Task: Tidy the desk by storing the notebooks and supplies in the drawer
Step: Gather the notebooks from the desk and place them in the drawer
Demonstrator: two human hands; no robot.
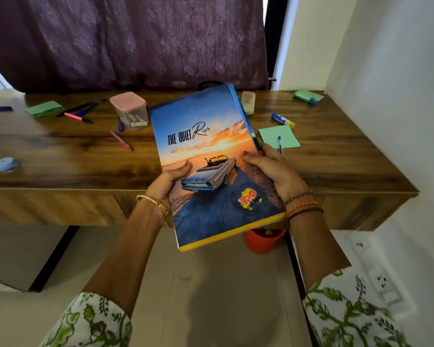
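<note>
Presently held: we grip a stack of notebooks, car-at-sunset cover on top, tilted above the desk's near edge.
Left hand: our thumb lies on the cover's left edge, fingers curled underneath.
Right hand: our fingers clasp the right edge.
Desk, left part: green notes, pens, pink-lidded container, tape roll.
Desk, right part: glue stick, green pad with a blue pen lying on it.
Floor beneath: orange pot.
</note>
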